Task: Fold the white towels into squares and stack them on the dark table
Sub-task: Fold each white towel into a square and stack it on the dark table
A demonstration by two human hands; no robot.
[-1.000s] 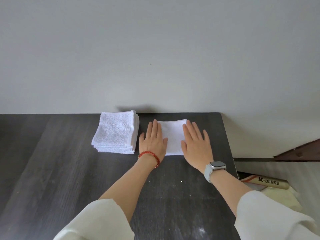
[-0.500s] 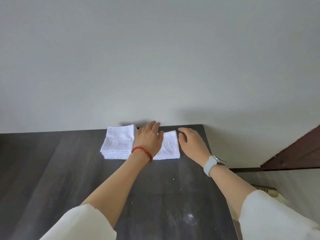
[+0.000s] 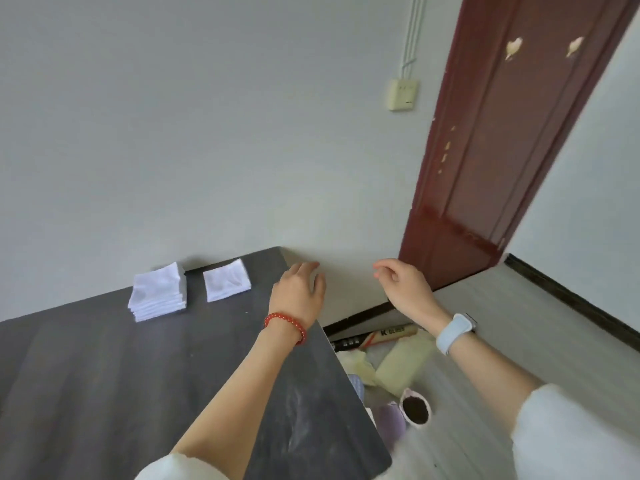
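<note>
A stack of folded white towels (image 3: 157, 292) sits near the far edge of the dark table (image 3: 104, 375). Just right of it lies a single folded white towel (image 3: 227, 279), flat and apart from the stack. My left hand (image 3: 299, 292), with a red bead bracelet, hovers over the table's right edge, fingers relaxed, holding nothing. My right hand (image 3: 398, 284), with a watch on the wrist, hangs in the air beyond the table's right side, fingers loosely curled and holding nothing.
A dark red door (image 3: 502, 140) stands at the right. On the floor beside the table lie a labelled box (image 3: 377, 336), pale bags (image 3: 401, 365) and slippers (image 3: 414, 408). A wall switch (image 3: 401, 94) is on the grey wall.
Both hands have left the single folded towel and moved right, off it. The view has swung to the right, bringing the door and floor into sight.
</note>
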